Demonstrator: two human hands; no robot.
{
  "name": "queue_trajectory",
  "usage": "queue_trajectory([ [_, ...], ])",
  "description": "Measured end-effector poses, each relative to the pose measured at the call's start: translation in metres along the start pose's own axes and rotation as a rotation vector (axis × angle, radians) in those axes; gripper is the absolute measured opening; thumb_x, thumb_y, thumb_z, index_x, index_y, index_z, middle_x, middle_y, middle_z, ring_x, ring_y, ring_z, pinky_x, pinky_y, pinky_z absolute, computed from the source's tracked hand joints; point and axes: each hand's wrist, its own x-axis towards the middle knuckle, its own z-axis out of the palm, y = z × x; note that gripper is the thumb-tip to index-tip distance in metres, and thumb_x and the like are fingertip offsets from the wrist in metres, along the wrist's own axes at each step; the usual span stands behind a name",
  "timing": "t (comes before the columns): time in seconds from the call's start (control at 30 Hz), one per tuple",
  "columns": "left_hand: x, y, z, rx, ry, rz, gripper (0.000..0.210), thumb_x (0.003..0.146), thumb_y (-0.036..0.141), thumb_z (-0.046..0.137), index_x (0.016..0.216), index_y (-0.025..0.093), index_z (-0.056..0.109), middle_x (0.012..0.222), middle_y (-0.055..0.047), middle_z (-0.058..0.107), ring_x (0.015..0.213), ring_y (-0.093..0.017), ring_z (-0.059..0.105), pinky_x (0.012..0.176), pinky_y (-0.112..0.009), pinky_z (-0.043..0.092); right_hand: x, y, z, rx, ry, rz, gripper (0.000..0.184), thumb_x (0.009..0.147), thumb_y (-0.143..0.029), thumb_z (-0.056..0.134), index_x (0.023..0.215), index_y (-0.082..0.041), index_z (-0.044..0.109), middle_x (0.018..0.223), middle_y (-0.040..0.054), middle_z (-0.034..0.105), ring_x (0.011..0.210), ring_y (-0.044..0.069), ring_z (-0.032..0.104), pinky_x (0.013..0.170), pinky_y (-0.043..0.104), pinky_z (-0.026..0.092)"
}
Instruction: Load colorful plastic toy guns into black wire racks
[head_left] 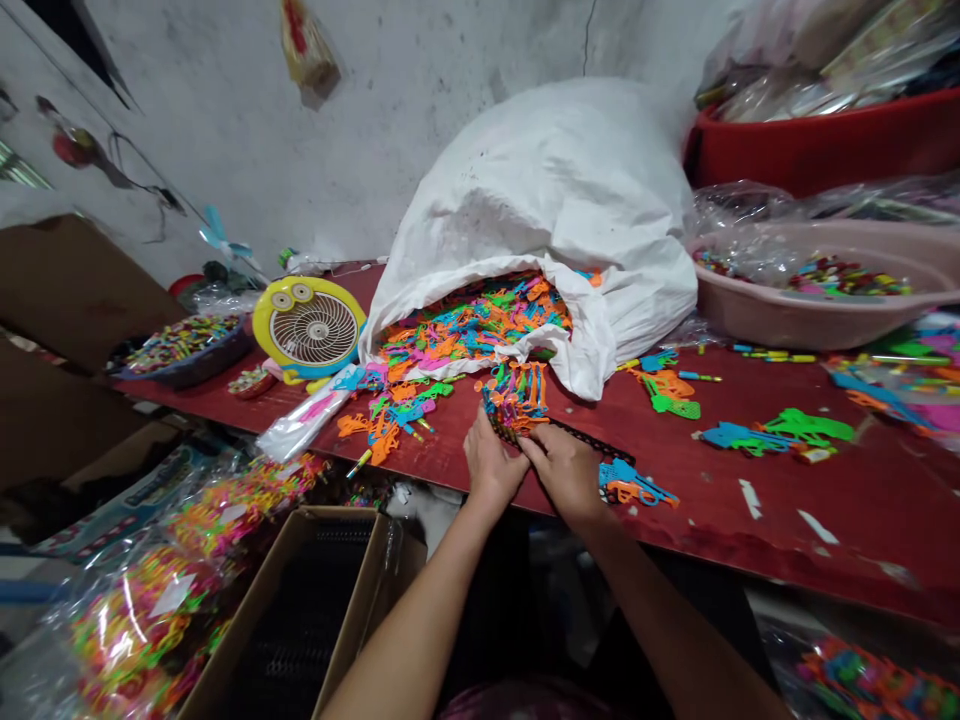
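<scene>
My left hand [491, 460] and my right hand [568, 470] meet at the front of the red table, fingers closed on a black perforated strip [592, 440]. Small orange, pink and blue plastic pieces [517, 393] stand in a row along the strip, just beyond my fingertips. The strip's bare end runs out to the right behind my right hand. Beside that hand lie a blue toy gun and an orange one [634, 485]. Past my hands, a white sack [540, 180] lies with its mouth towards me, full of mixed-colour plastic toy pieces [480, 320], some spilled onto the table.
A yellow fan [311, 325] stands left of the sack, near a basin of small pieces [184, 365]. At right are a pink basin [825, 315] and a red tub [832, 150]. Below the table edge, a cardboard box [360, 585] holds black strips beside bagged colourful pieces [142, 620].
</scene>
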Motion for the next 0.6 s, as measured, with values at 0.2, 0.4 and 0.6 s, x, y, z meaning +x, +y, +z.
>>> queue_trajectory([
  [0.2,0.003,-0.002,-0.003,0.097,-0.056,-0.021,0.087,0.067,0.045,0.074,0.14,0.018,0.035,0.123,-0.015,0.059,0.12,-0.035,0.051,0.104,-0.05,0.034,0.005,0.006,-0.005,0.175,-0.015,-0.053,0.032,0.095,-0.041,0.046,0.083,-0.021,0.068,0.076,0.0053,0.068,0.07,0.018,0.059,0.066,0.028,0.04],
  [0.4,0.003,-0.008,-0.004,0.089,-0.083,-0.002,0.094,0.068,0.048,0.076,0.145,0.021,0.028,0.129,-0.015,0.056,0.125,-0.036,0.048,0.107,-0.051,0.028,0.003,0.011,0.0,0.248,-0.007,-0.012,0.033,0.093,-0.041,0.05,0.074,-0.02,0.064,0.068,0.001,0.062,0.063,0.015,0.054,0.062,0.027,0.037],
  [0.6,0.003,-0.006,-0.006,0.11,-0.108,-0.022,0.104,0.067,0.055,0.076,0.149,0.018,0.023,0.133,-0.018,0.054,0.126,-0.037,0.047,0.108,-0.052,0.027,0.021,-0.011,-0.032,0.211,0.203,0.025,0.033,0.095,-0.044,0.048,0.078,-0.02,0.062,0.068,0.0011,0.061,0.062,0.015,0.054,0.062,0.027,0.037],
])
